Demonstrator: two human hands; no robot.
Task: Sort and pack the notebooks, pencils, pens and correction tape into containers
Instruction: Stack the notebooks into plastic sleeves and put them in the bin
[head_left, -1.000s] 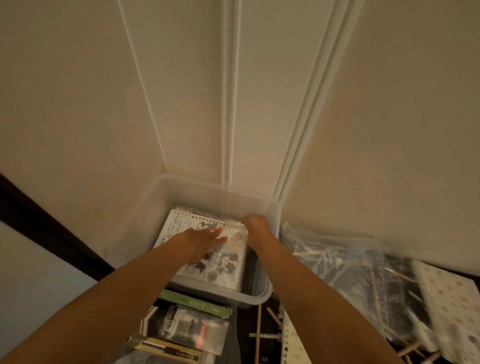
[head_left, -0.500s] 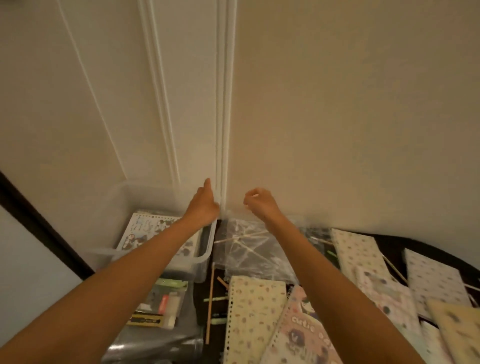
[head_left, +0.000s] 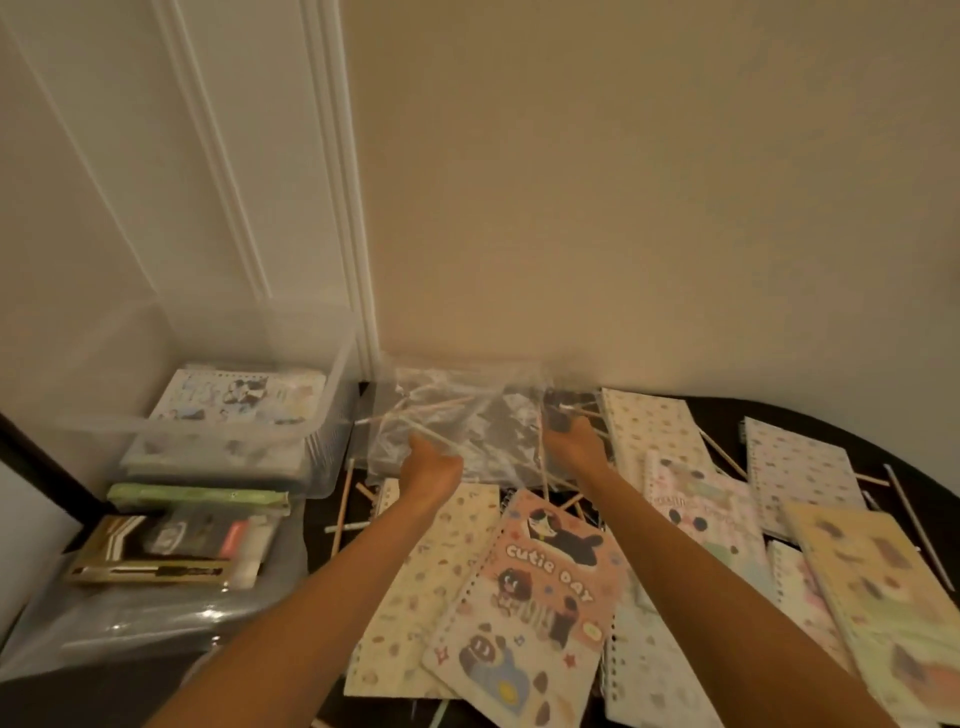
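We find both hands reaching to the far edge of the dark table, where a clear plastic bag lies against the wall. The left hand has its fingers curled round the bag's near left edge. The right hand is curled into the bag's right end. The frame is blurred, so we cannot tell how the individual fingers lie. Wooden pencils lie crossed inside the bag, just beyond both hands and between them. Left of the bag, nearly touching it, stands a clear plastic bin with a spiral notebook lying flat inside. A green pack and a boxed pen set lie just nearer than the bin. Under and between the forearms we note a cream dotted notebook partly overlapped by a pink "Cutie Day" notebook. More patterned notebooks are spread over the table to the right, among them a yellow notebook at the near right. A loose pencil lies on the table between the bin and the cream dotted notebook.
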